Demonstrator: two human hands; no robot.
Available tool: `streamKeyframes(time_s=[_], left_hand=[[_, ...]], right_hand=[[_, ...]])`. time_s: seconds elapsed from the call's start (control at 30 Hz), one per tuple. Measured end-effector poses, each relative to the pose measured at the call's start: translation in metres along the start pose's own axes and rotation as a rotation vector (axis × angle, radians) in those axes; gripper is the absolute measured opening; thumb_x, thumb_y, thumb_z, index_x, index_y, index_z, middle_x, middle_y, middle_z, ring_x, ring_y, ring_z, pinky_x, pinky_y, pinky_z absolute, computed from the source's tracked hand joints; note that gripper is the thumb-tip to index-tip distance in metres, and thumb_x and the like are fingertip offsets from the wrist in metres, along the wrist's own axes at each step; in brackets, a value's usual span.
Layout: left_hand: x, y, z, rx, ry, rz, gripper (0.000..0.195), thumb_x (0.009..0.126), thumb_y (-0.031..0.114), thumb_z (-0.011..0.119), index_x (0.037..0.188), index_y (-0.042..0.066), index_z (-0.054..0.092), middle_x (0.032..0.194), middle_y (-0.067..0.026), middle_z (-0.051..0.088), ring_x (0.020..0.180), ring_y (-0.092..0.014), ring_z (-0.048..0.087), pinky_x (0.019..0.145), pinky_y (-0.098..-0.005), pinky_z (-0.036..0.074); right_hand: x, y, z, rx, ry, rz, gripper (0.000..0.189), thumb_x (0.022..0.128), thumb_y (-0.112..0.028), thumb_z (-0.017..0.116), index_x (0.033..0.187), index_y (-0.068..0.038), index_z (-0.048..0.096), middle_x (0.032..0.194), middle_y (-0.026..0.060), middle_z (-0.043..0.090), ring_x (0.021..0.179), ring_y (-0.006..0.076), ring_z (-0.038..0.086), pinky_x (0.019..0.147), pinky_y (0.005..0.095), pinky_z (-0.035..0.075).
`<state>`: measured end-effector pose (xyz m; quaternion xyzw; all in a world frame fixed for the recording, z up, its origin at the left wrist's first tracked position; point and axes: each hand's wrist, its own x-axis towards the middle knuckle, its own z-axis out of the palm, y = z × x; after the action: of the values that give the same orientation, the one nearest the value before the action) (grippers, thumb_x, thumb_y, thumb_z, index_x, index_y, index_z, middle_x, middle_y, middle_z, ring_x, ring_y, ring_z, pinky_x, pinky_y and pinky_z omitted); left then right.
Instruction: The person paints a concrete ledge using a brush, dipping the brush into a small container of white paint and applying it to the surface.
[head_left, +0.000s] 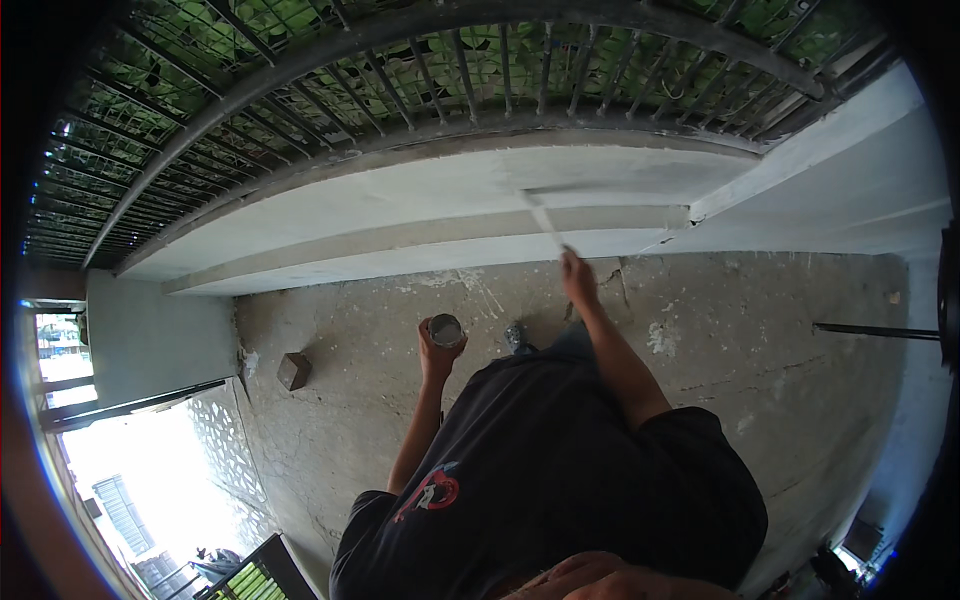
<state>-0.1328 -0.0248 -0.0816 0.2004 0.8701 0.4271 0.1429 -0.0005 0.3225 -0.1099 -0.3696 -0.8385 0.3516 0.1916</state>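
Observation:
My left hand (432, 355) holds a small round can (444, 319) upright, its open top facing me. Pale grey liquid, apparently paint, shows inside. Ahead and to the right, my right hand (579, 279) grips the handle of a paintbrush (544, 217), blurred by motion. The brush's far end is at the low white wall (375, 196), above a ledge (450, 227) that runs along it; the blur hides whether it touches. A dark shadow lies on the wall beside the brush.
A metal railing (465, 82) tops the wall, with wire mesh and green leaves behind it. A brown block (294, 371) stands on the paint-spotted concrete floor (360, 420). At right a dark bar (874, 331) juts out. A bright opening (135, 465) is at left.

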Motion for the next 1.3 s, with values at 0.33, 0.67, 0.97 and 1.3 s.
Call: streamKeyframes(time_s=[0.33, 0.67, 0.97, 1.3], left_hand=[[-0.014, -0.021, -0.002, -0.037, -0.007, -0.019, 0.086, 0.065, 0.025, 0.092, 0.131, 0.006, 0.040, 0.119, -0.0190, 0.058, 0.110, -0.035, 0.059, 0.092, -0.0457, 0.049], [-0.002, 0.006, 0.007, -0.030, -0.007, 0.000, 0.085, 0.065, 0.024, 0.092, 0.131, 0.006, 0.041, 0.119, -0.0189, 0.058, 0.111, -0.035, 0.059, 0.091, -0.0458, 0.049], [0.001, 0.004, 0.028, -0.027, -0.097, 0.037, 0.086, 0.065, 0.026, 0.092, 0.131, 0.006, 0.040, 0.119, -0.0193, 0.057, 0.111, -0.036, 0.058, 0.092, -0.0464, 0.049], [0.006, 0.005, 0.031, -0.018, -0.088, 0.035, 0.086, 0.065, 0.024, 0.092, 0.130, 0.005, 0.040, 0.120, -0.0200, 0.056, 0.111, -0.037, 0.058, 0.092, -0.0468, 0.049]], right_hand=[[-0.004, 0.129, -0.086, -0.064, 0.735, 0.486, 0.038, 0.102, -0.028, 0.049, 0.121, 0.002, 0.062, 0.109, 0.0254, 0.068, 0.100, 0.0423, 0.066, 0.084, 0.0455, 0.052], [0.007, -0.027, -0.089, 0.220, 0.541, 0.251, 0.033, 0.102, -0.026, 0.054, 0.119, 0.001, 0.064, 0.088, 0.0210, 0.069, 0.079, 0.0305, 0.068, 0.071, 0.0390, 0.051], [-0.030, -0.088, -0.093, 0.195, 0.133, -0.150, 0.031, 0.098, -0.021, 0.061, 0.122, -0.002, 0.065, 0.092, 0.0212, 0.070, 0.078, 0.0308, 0.070, 0.067, 0.0375, 0.054], [0.006, 0.043, -0.208, 0.016, 0.673, 0.210, 0.035, 0.100, -0.028, 0.057, 0.120, -0.001, 0.067, 0.098, 0.0193, 0.073, 0.088, 0.0300, 0.071, 0.076, 0.0388, 0.053]])
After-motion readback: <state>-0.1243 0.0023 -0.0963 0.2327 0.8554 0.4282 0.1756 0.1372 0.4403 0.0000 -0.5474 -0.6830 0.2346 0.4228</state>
